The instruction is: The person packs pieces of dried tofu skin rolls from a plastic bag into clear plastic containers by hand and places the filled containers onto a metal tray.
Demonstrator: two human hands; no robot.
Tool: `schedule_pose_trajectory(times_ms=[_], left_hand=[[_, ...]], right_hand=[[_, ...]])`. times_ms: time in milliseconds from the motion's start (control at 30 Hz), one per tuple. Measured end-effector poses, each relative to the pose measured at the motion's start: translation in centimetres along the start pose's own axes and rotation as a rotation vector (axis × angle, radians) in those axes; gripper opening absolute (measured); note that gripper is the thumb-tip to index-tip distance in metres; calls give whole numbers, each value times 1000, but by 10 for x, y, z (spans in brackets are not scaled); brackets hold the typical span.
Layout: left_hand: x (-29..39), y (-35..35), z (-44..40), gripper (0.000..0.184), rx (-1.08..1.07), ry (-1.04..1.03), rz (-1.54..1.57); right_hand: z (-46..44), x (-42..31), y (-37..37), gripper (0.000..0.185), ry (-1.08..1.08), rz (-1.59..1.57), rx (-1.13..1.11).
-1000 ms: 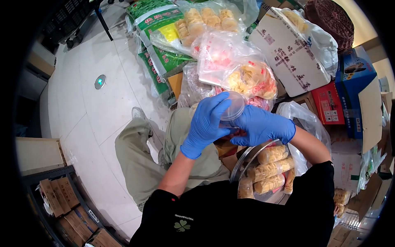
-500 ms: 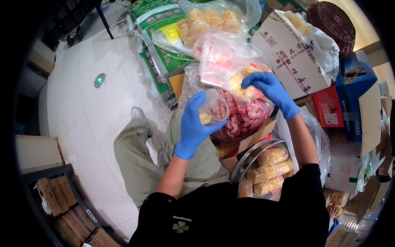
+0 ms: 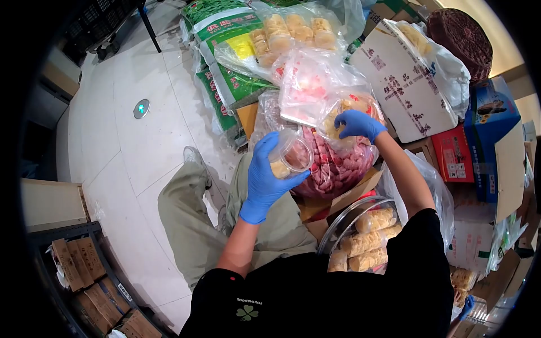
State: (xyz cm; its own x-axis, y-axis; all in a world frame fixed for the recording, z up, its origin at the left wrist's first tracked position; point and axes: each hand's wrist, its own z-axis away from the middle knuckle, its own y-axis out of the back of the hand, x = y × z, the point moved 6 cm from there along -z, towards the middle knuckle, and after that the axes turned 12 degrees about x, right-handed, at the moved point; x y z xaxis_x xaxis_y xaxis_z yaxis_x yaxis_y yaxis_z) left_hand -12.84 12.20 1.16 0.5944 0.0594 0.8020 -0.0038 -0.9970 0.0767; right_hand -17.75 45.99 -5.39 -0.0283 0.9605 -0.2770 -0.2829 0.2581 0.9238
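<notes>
My left hand (image 3: 262, 180), in a blue glove, is wrapped around a clear plastic tub (image 3: 297, 155), tilted with its round mouth to the right. Pale yellow pieces show low inside it. My right hand (image 3: 360, 125), also blue-gloved, reaches into a clear bag (image 3: 366, 103) of pale yellow pieces. Its fingers curl downward, and what lies between them is hidden. Beneath both hands, many small pinkish-red packets (image 3: 338, 176) fill a plastic-lined cardboard box. A flat white item in clear plastic with red print (image 3: 307, 87) lies just beyond the tub.
By my right side, a round clear-rimmed container (image 3: 332, 228) holds rolls of yellow pieces (image 3: 369, 245). Green sacks (image 3: 225, 56) lie ahead, bearing more bagged rolls (image 3: 298, 32). A white carton (image 3: 403, 84) and blue box (image 3: 490, 121) stand right. Another person's gloved hand (image 3: 466, 307) shows lower right.
My right hand has shifted slightly, its fingers now curled lower into the bag. My left hand keeps its hold on the tub. The whole view has moved a little.
</notes>
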Motion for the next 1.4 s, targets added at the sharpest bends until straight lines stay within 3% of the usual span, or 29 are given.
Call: schedule_pose_trajectory(times_ms=[133,267,367,467,533,800,900,1000,1200,1400], left_hand=[[0,-5,-1,95,-5,-14,-3],[2,-10,2,95,-19,-29,-11],[0,-15,4,95,-31,-18,-9],[-5,-27,4,94,-54,20,3],[-10,-37,3,94,-70,39,10],[-12,-75,-12,89,-112,54,26],[-17,-85,-14,87,-100,78,15],[-24,-94,-14,86,-99,179,7],[-10,-110,-34,86,-110,37,-20],[1,-111,-35,88,-116,24,38]], right_hand=[[7,3,2,35,80,-154,71],[16,2,14,33,-9,-177,50],[22,-4,39,25,-17,-375,190],[29,-11,60,24,-37,-446,363],[29,-11,65,25,-20,-395,356],[52,-20,78,24,-277,-826,424],[63,-35,89,26,-208,-998,526],[77,-70,102,24,-201,-1080,486],[74,-94,106,24,-226,-1038,387],[71,-87,110,22,-273,-945,429]])
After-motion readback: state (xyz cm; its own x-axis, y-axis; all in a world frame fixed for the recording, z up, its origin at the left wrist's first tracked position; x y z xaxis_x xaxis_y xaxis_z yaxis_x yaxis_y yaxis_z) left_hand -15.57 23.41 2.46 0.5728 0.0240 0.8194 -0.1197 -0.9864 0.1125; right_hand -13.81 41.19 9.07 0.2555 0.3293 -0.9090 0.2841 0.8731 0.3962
